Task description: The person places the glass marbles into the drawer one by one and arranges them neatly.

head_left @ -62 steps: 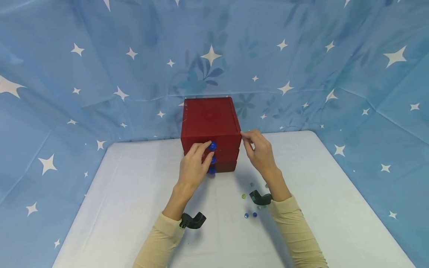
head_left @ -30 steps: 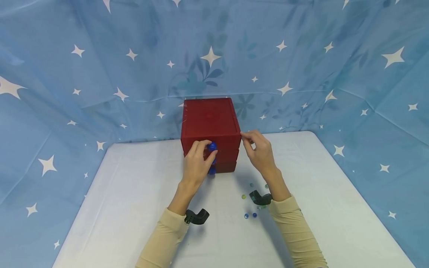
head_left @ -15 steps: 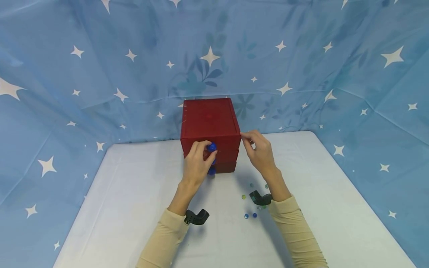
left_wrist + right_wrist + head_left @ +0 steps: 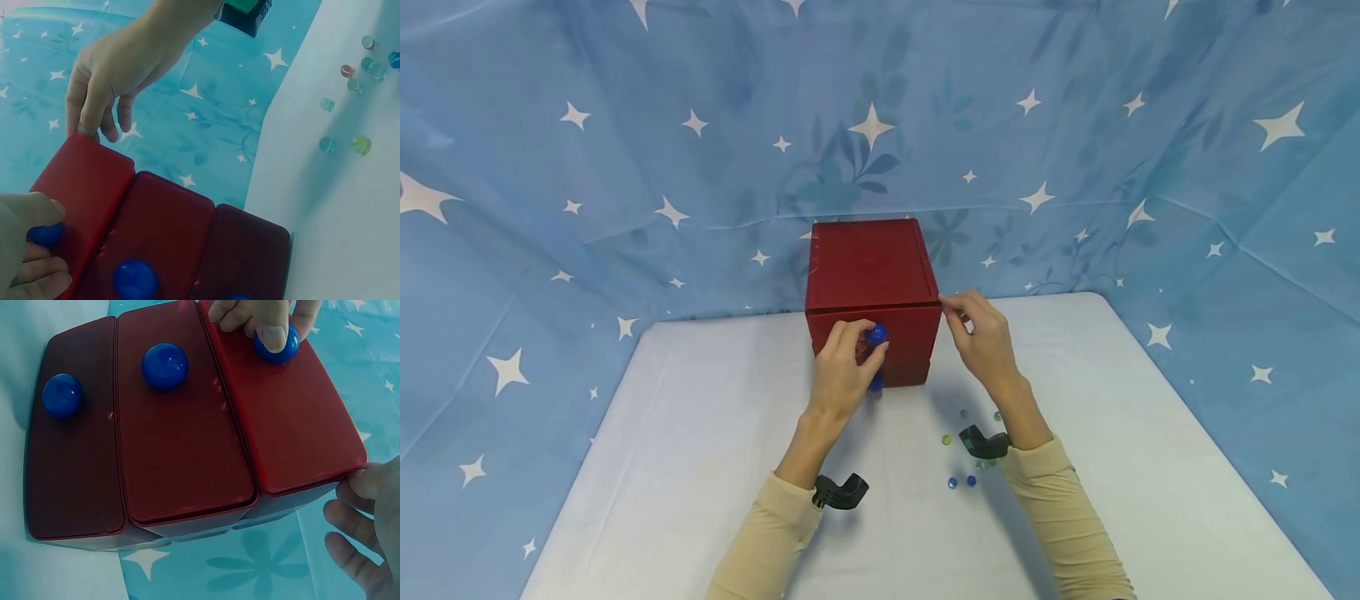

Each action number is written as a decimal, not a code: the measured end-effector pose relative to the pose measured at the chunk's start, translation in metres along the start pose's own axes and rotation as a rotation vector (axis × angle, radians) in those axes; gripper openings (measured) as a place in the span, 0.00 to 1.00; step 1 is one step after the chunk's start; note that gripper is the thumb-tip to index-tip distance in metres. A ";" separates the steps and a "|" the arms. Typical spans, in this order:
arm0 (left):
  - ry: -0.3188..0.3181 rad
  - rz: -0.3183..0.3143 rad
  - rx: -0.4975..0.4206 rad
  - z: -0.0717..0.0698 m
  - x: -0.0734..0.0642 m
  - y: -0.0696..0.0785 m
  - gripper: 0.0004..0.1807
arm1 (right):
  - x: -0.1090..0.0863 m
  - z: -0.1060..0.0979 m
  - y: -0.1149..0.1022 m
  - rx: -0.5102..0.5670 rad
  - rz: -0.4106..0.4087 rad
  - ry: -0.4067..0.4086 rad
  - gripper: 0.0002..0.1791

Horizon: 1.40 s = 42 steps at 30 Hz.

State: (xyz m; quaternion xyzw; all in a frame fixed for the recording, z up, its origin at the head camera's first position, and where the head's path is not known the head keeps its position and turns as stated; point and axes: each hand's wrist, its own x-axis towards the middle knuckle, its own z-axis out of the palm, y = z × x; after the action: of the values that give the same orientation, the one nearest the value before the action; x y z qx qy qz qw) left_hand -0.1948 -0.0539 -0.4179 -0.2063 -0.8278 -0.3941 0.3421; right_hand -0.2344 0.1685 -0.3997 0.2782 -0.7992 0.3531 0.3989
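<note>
A small red chest of drawers (image 4: pixel 871 262) stands at the back of the white table, three drawers stacked, each with a round blue knob. My left hand (image 4: pixel 838 371) pinches the top drawer's knob (image 4: pixel 876 334) between thumb and fingers. That drawer (image 4: pixel 300 419) sits slightly forward, with a dark gap along its upper edge. The middle knob (image 4: pixel 164 366) and bottom knob (image 4: pixel 62 395) are untouched in the right wrist view. My right hand (image 4: pixel 985 337) touches the chest's upper right front corner with its fingertips, its other fingers loosely bent beside the chest.
Several small glass marbles lie scattered on the table (image 4: pixel 700 467) in front of the chest's right side, including a yellow-green marble (image 4: pixel 947 440) and a dark blue marble (image 4: pixel 972 481). Behind the table hangs a blue cloth (image 4: pixel 715 167) with white stars.
My left thumb has moved up from beside the middle knob to the top one. The top drawer has come forward a little, showing a gap. My right hand has stayed at the corner.
</note>
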 end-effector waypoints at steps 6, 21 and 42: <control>0.006 0.013 -0.010 -0.002 -0.004 0.003 0.17 | 0.000 0.000 0.000 0.001 0.007 -0.002 0.09; 0.001 0.030 -0.007 -0.005 -0.010 0.006 0.18 | 0.000 0.000 -0.001 0.021 0.011 0.007 0.10; -0.011 0.047 0.048 -0.010 -0.019 0.011 0.18 | 0.000 0.000 0.001 0.019 0.017 0.005 0.10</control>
State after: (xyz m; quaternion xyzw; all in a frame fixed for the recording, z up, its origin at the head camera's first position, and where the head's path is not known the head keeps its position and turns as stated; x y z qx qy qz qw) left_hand -0.1709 -0.0560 -0.4215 -0.2195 -0.8337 -0.3650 0.3516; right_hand -0.2350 0.1692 -0.3999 0.2744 -0.7971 0.3648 0.3954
